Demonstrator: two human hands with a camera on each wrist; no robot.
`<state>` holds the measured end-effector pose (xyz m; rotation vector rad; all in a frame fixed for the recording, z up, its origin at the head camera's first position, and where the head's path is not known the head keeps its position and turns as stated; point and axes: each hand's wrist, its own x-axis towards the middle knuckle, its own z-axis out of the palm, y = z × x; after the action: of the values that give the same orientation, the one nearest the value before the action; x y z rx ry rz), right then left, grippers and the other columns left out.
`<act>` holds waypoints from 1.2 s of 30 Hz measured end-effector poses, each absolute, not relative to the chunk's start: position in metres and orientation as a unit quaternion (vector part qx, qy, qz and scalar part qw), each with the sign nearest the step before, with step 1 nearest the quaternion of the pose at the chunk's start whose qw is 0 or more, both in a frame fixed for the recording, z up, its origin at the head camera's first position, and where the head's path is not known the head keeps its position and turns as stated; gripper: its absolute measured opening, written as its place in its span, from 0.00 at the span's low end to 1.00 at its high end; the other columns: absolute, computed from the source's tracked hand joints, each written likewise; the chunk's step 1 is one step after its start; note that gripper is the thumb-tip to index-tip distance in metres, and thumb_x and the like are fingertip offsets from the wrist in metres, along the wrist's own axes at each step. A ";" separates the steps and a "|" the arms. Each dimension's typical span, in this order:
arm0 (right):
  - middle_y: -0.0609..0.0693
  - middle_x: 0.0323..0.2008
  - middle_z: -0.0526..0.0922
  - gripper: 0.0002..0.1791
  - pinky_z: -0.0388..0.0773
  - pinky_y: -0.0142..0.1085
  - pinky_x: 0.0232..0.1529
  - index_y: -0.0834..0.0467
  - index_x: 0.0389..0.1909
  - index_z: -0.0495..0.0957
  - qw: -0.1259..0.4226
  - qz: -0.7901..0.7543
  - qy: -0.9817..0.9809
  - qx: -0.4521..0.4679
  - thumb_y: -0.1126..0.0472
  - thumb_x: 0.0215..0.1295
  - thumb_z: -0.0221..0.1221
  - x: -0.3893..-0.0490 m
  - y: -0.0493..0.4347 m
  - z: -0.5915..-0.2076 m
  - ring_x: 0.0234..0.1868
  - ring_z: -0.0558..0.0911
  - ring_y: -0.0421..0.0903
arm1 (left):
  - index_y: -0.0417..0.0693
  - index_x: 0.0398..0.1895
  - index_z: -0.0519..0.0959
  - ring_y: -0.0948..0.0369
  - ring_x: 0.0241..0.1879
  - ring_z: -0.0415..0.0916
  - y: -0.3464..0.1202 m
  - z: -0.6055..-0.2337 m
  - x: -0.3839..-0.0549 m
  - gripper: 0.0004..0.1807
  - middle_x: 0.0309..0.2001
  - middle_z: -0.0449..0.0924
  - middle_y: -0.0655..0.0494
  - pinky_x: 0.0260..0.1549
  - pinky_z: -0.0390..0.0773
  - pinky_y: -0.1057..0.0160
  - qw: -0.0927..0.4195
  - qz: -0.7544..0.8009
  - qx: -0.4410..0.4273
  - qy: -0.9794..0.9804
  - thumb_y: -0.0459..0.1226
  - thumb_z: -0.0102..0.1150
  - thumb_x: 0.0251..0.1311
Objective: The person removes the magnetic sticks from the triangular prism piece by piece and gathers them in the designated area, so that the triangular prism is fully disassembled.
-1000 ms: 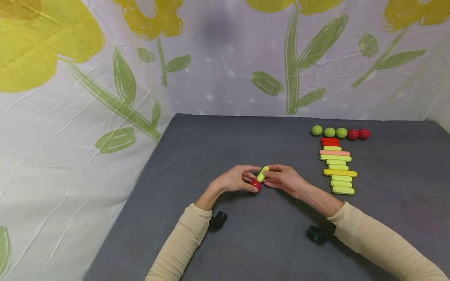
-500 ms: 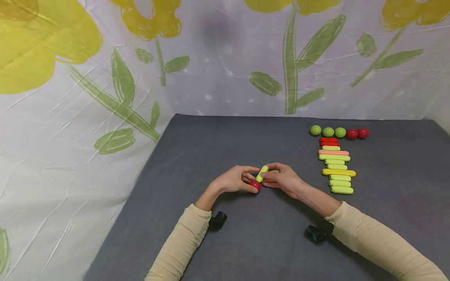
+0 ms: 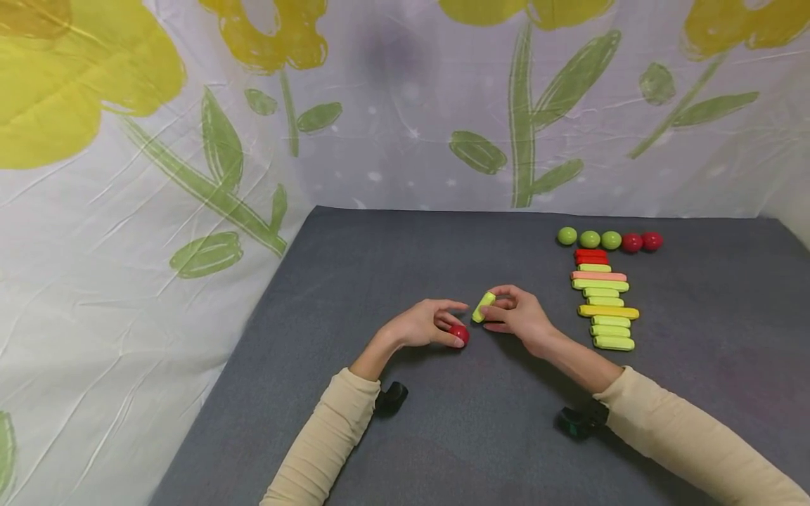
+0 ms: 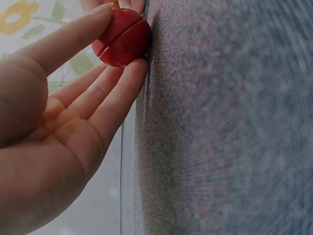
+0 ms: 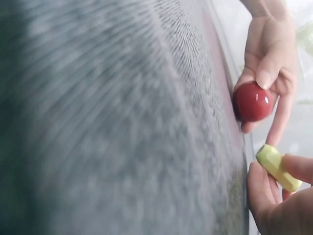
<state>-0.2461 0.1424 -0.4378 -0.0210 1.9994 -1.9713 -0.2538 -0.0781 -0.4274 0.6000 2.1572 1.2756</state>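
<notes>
A glossy red ball (image 3: pixel 460 333) with a groove round it, plain in the left wrist view, sits on the dark tabletop. My left hand (image 3: pixel 420 323) holds this ball (image 4: pixel 124 38) between thumb and fingers. To its right, my right hand (image 3: pixel 522 320) pinches a short yellow-green stick (image 3: pixel 484 307), tilted, with its lower end close to the table. A gap separates the stick (image 5: pixel 279 168) from the ball (image 5: pixel 253 102) in the right wrist view. Parts of both things are covered by fingers.
On the right, a column of short sticks lies side by side: red ones (image 3: pixel 591 257), a pink one (image 3: pixel 598 276), a yellow one (image 3: pixel 608 311) and several yellow-green ones (image 3: pixel 613 343). Behind it runs a row of green balls (image 3: pixel 589 239) and red balls (image 3: pixel 631 242). A flowered cloth (image 3: pixel 392 140) hangs behind the table.
My right hand has drawn the yellow-green stick away from the red ball, to the right and slightly back; they looked in contact before. My left hand and the ball stay in place.
</notes>
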 end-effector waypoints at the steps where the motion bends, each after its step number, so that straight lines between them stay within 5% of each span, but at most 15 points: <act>1: 0.55 0.37 0.78 0.24 0.80 0.40 0.43 0.70 0.59 0.62 0.170 -0.696 0.697 -0.004 0.67 0.66 0.58 -0.246 0.145 -0.437 0.36 0.83 0.42 | 0.41 0.68 0.65 0.57 0.51 0.76 -0.078 -0.428 -0.254 0.36 0.49 0.81 0.49 0.49 0.74 0.62 0.278 0.474 0.224 0.805 0.32 0.68 0.55; 13: 0.49 0.37 0.80 0.28 0.77 0.42 0.49 0.67 0.62 0.56 0.190 -0.734 0.652 0.025 0.63 0.69 0.57 -0.242 0.182 -0.425 0.39 0.83 0.44 | 0.45 0.67 0.67 0.55 0.54 0.73 -0.079 -0.431 -0.253 0.35 0.54 0.77 0.48 0.48 0.75 0.62 0.258 0.464 0.215 0.820 0.32 0.68 0.55; 21: 0.47 0.39 0.80 0.29 0.76 0.41 0.51 0.66 0.63 0.54 0.200 -0.758 0.620 0.029 0.63 0.69 0.56 -0.233 0.210 -0.415 0.40 0.83 0.42 | 0.43 0.51 0.79 0.57 0.49 0.73 -0.079 -0.432 -0.253 0.19 0.48 0.78 0.54 0.47 0.74 0.64 0.239 0.453 0.211 0.833 0.35 0.69 0.55; 28: 0.47 0.39 0.82 0.22 0.77 0.40 0.49 0.60 0.58 0.56 0.206 -0.793 0.571 0.041 0.65 0.70 0.55 -0.226 0.234 -0.408 0.40 0.83 0.44 | 0.44 0.49 0.81 0.59 0.48 0.74 -0.078 -0.433 -0.252 0.17 0.47 0.80 0.55 0.45 0.74 0.65 0.230 0.454 0.230 0.830 0.35 0.68 0.56; 36: 0.47 0.41 0.80 0.43 0.76 0.40 0.50 0.64 0.72 0.35 0.201 -0.813 0.541 0.072 0.65 0.69 0.55 -0.220 0.258 -0.405 0.41 0.83 0.44 | 0.43 0.50 0.81 0.58 0.50 0.75 -0.078 -0.433 -0.253 0.18 0.49 0.80 0.54 0.46 0.74 0.64 0.231 0.459 0.234 0.825 0.35 0.68 0.56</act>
<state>-0.2203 0.2585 -0.4052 0.2014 1.5131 -2.2726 -0.2531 -0.0777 -0.4331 0.6420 2.2692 1.2616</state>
